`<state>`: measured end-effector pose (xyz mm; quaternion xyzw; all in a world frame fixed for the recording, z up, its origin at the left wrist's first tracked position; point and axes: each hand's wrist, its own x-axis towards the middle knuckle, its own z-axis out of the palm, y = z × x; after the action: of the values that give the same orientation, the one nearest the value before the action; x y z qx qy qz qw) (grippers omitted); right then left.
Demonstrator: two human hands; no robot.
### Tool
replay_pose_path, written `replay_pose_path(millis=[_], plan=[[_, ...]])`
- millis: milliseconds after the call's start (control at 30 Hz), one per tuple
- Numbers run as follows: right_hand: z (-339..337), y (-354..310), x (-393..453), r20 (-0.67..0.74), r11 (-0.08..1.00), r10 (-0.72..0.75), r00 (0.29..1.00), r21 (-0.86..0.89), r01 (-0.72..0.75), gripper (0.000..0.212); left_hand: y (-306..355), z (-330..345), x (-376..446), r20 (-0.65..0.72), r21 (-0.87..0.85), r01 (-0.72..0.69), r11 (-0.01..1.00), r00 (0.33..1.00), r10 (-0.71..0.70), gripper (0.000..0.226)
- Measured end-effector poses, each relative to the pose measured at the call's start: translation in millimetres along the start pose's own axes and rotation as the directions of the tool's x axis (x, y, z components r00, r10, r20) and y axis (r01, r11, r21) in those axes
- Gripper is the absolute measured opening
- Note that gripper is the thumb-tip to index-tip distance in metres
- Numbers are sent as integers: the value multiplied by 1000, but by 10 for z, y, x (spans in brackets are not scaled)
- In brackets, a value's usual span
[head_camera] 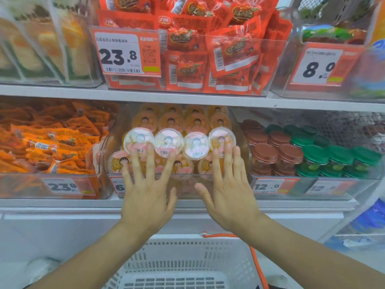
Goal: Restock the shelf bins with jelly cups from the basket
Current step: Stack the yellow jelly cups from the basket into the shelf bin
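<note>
A clear shelf bin (246, 155) on the lower shelf is packed with jelly cups with cartoon lids. Several pink-lidded jelly cups (195, 145) stand in a front row on top, with orange ones behind. My left hand (145, 184) is spread flat, fingertips touching the two left front cups (139, 140). My right hand (227, 184) is also flat, its fingertips on the rightmost front cup (222, 138). Neither hand holds anything. The white plastic basket (187, 263) sits below my arms; what shows of its inside holds no cups.
Orange snack packets (48, 147) fill the bin to the left. Brown-lidded (270, 151) and green-lidded jars (333, 155) fill the bin to the right. Red packets (198, 49) crowd the upper shelf bin. Price tags line the bin fronts.
</note>
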<state>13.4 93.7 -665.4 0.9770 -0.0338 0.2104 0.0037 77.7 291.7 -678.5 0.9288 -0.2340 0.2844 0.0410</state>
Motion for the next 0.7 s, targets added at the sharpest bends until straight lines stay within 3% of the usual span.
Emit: replay_pose_path(millis=[233, 367, 533, 700], plan=[[-15, 2, -4, -30, 999, 5, 1000, 45, -4, 82, 10, -47, 5, 36, -18, 4, 1000, 999, -4, 103], [-99, -35, -94, -55, 995, -89, 995, 35, 91, 77, -17, -76, -70, 2, -45, 5, 999, 1000, -5, 103], [-103, -45, -99, -63, 985, -33, 997, 168, 43, 79, -35, -105, -104, 17, -40, 42, 998, 999, -41, 101], [-75, -36, 30, -27, 985, 24, 999, 170, -19, 85, -37, -172, -17, 72, -9, 61, 998, 996, -61, 99]])
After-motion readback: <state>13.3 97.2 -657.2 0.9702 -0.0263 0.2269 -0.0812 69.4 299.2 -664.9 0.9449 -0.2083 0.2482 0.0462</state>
